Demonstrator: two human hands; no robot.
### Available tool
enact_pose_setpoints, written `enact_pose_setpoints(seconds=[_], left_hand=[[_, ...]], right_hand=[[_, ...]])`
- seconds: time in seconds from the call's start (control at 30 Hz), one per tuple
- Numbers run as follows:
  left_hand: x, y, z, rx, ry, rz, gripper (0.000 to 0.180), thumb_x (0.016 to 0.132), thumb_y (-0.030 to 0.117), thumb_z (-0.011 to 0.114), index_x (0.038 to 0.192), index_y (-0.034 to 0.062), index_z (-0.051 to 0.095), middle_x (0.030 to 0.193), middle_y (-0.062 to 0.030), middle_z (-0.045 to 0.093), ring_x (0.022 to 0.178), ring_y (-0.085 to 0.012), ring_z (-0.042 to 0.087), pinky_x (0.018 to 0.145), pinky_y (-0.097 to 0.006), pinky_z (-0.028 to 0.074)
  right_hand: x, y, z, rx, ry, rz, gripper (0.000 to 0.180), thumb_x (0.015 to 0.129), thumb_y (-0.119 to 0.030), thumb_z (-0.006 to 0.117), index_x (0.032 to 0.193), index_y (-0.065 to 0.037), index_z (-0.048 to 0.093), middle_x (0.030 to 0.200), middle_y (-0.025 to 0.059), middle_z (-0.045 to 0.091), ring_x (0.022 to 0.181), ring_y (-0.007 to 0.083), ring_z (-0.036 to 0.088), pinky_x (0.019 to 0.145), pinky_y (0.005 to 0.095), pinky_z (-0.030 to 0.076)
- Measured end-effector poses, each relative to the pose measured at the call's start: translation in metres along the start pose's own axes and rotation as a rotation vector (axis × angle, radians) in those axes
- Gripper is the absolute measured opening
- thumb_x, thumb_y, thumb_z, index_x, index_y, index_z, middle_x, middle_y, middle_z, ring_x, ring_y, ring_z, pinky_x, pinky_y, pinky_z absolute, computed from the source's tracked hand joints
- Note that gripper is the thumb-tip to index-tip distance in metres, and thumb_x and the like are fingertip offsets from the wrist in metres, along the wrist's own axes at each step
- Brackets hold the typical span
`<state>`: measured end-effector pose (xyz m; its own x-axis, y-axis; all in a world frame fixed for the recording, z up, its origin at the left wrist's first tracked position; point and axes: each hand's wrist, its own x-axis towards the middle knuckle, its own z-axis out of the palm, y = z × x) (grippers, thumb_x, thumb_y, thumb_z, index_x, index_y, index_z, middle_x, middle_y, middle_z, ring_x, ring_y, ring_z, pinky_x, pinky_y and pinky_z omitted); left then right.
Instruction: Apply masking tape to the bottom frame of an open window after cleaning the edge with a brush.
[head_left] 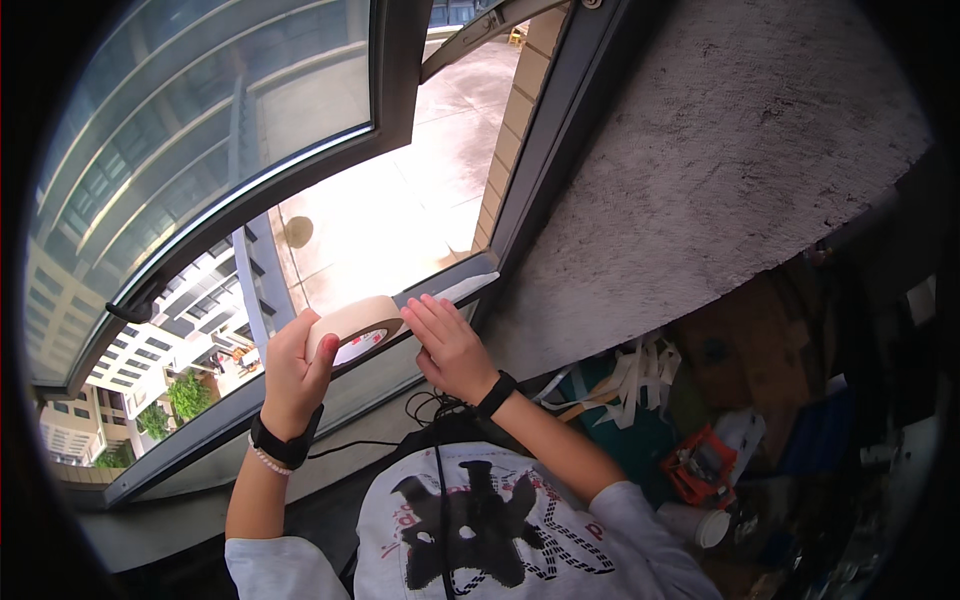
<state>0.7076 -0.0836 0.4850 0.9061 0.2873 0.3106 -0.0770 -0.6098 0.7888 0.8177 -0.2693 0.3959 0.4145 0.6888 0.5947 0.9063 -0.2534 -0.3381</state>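
Observation:
My left hand [292, 368] grips a beige roll of masking tape [354, 326] and holds it up against the dark window frame [400, 345]. My right hand [448, 345] lies flat beside the roll, fingers stretched along the frame's lower edge, pressing on a pale strip of tape [462, 289] that runs toward the corner. Both wrists wear black bands, and the left one also has a beaded bracelet.
The window sash [395, 90] is swung open outward over a paved yard and buildings far below. A rough grey wall [720, 170] stands to the right. Below it lie crumpled tape strips [628, 375], an orange packet [700, 462], a white cup [700, 524] and cardboard [750, 340].

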Motion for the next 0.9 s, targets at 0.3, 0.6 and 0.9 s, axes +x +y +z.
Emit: enact_pose_setpoints(seconds=[0.3,0.6,0.9], left_hand=[[0.011,0.020,-0.007,0.224,-0.097,0.039,0.036,0.084,0.031,0.056,0.069,-0.0008,0.046,0.059,-0.0174,0.044,0.053,-0.0328,0.044,0.049,-0.035,0.035],[0.015,0.023,-0.026,0.286,-0.187,0.051,0.037,0.084,0.031,0.056,0.068,-0.0014,0.046,0.059,-0.0185,0.045,0.054,-0.0349,0.047,0.049,-0.037,0.037],[0.008,0.022,-0.050,0.416,-0.162,0.090,0.039,0.083,0.033,0.056,0.065,-0.0001,0.047,0.055,-0.0170,0.047,0.050,-0.0335,0.050,0.047,-0.036,0.038]], right_hand=[[0.002,-0.001,-0.004,0.009,-0.012,0.026,0.053,0.066,0.002,0.053,0.119,-0.001,0.047,0.122,0.0140,0.048,0.118,0.0293,0.042,0.101,0.0407,0.032],[0.001,-0.002,-0.002,0.012,0.010,0.055,0.050,0.067,0.003,0.051,0.117,-0.001,0.048,0.121,0.0136,0.049,0.117,0.0290,0.043,0.100,0.0411,0.033],[0.001,-0.010,0.003,-0.027,0.041,0.098,0.050,0.068,0.003,0.049,0.117,-0.004,0.051,0.121,0.0128,0.050,0.118,0.0287,0.043,0.100,0.0414,0.033]])
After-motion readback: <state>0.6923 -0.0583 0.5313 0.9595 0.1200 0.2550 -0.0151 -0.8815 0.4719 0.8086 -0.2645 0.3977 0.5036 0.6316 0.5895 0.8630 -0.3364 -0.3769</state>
